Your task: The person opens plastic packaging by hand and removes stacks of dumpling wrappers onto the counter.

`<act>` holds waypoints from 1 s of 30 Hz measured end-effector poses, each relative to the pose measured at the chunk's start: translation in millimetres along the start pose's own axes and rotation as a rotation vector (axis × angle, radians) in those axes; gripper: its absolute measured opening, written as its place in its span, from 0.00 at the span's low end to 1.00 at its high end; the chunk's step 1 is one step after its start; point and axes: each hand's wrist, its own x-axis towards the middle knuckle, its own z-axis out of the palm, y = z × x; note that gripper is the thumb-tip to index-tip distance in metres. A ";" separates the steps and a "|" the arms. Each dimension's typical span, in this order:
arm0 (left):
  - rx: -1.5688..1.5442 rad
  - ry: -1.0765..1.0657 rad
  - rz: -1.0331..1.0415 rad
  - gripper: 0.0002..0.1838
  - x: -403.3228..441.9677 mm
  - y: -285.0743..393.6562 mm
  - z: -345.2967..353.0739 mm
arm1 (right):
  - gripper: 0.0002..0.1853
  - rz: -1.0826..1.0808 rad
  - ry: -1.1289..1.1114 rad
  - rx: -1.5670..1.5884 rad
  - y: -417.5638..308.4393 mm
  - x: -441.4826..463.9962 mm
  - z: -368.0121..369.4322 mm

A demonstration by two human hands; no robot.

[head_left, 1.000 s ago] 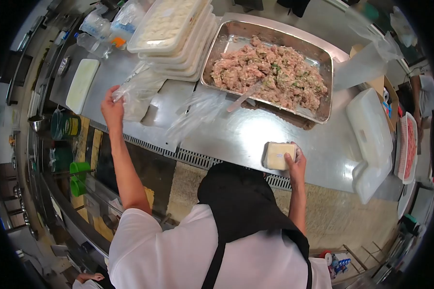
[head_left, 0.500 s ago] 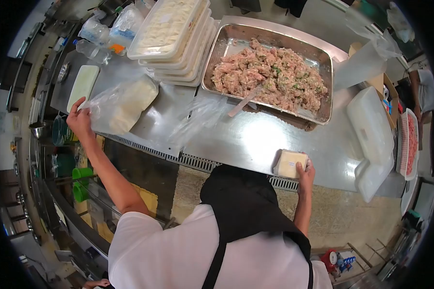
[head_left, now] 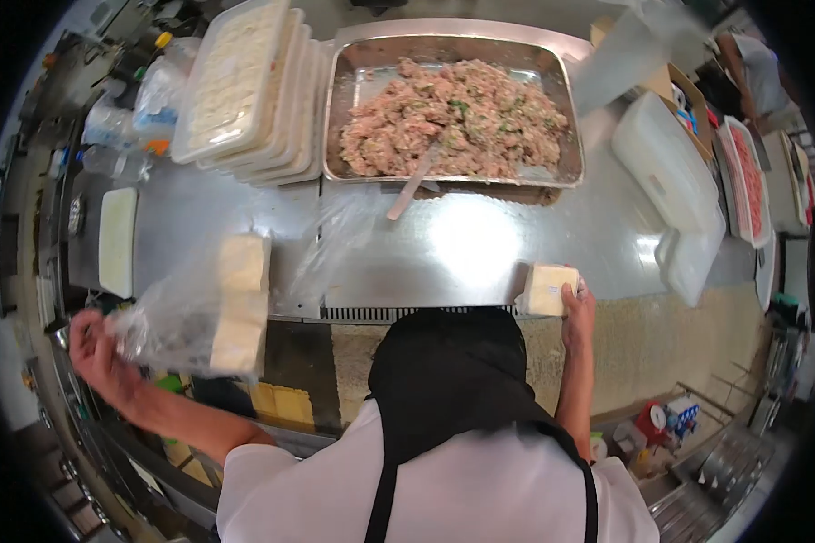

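The left hand (head_left: 107,362) is gripping a clear plastic bag (head_left: 177,312) with pale wrapper stacks; the right hand (head_left: 578,312) is holding a square wrapper stack (head_left: 550,290). Beyond them, a metal tray (head_left: 570,167) is holding minced meat (head_left: 462,118).

Free room is left on the desk (head_left: 380,271) between the metal tray (head_left: 516,184) and the near edge, narrowed by a spatula handle (head_left: 408,195) jutting over the rim. Leftward, low passage is hampered by loose film (head_left: 321,258) and the bulky bag (head_left: 177,321). The back left is blocked by stacked boxes (head_left: 235,90), the right by translucent containers (head_left: 666,172).
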 end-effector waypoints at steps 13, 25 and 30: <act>-0.341 -0.786 0.204 0.12 -73.7 131.2 153.8 | 0.21 -0.031 0.032 0.298 19.0 -19.0 -39.1; -0.565 -1.163 0.050 0.07 -193.5 170.8 428.9 | 0.27 0.099 0.143 0.676 38.8 -92.5 -103.7; -0.667 -1.369 0.160 0.07 -204.3 162.5 483.5 | 0.26 0.072 0.255 0.902 36.7 -95.2 -100.8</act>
